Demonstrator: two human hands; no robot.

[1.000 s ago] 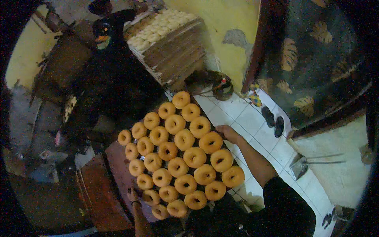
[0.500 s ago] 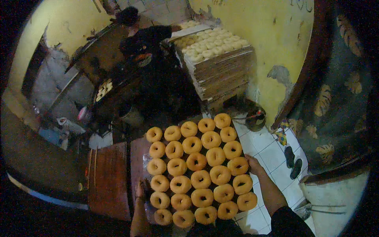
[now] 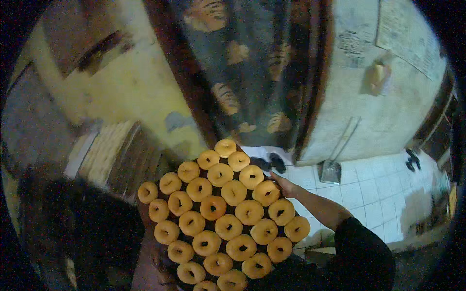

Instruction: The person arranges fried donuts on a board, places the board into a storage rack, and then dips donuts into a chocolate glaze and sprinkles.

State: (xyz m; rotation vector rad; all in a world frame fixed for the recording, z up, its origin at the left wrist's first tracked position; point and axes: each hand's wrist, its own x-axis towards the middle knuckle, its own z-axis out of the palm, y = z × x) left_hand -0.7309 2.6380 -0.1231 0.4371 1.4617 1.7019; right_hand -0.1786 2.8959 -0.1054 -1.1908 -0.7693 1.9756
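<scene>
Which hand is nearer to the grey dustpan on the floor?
Right. The right hand holds the right edge of the tray, left of the dustpan and slightly lower in the picture. The left hand, only dimly seen, is at the tray's lower left, beyond the doughnuts.

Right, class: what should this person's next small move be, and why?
Probably steady the tray and check it is level: the right hand grips its edge, and doughnuts crowd close to that edge, so tilting might spill some.
</scene>
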